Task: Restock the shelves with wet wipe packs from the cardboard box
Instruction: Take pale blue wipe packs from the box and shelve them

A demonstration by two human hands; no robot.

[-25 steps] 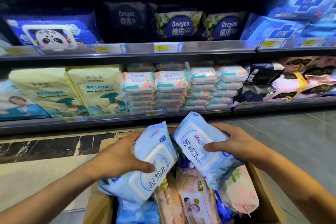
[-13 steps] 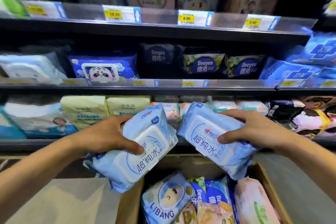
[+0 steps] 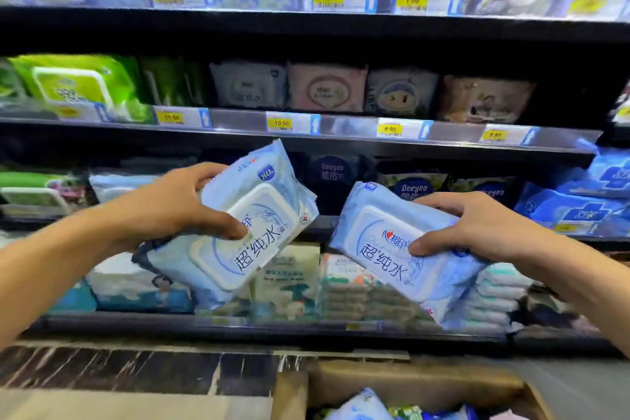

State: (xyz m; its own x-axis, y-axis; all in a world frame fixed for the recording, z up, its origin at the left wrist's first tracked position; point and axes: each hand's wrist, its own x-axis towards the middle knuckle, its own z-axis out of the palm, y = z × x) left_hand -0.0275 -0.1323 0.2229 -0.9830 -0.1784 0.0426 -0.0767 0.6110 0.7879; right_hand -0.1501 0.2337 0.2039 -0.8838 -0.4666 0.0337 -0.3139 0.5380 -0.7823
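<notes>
I have my left hand [image 3: 177,204] gripping one light-blue wipe pack [image 3: 235,225], my right hand [image 3: 477,225] another [image 3: 392,252] — both aloft before the shelves [image 3: 306,143], above the cardboard box [image 3: 409,382]. Slick film could slip — thumbs pinch only the faces.

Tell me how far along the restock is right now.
Done: shelves look largely stocked, though which packs came from this box is unclear. In hand: the left hand and right hand each hold a light-blue pack, raised before the shelves, not yet placed. Left: more packs show in the cardboard box.
</notes>
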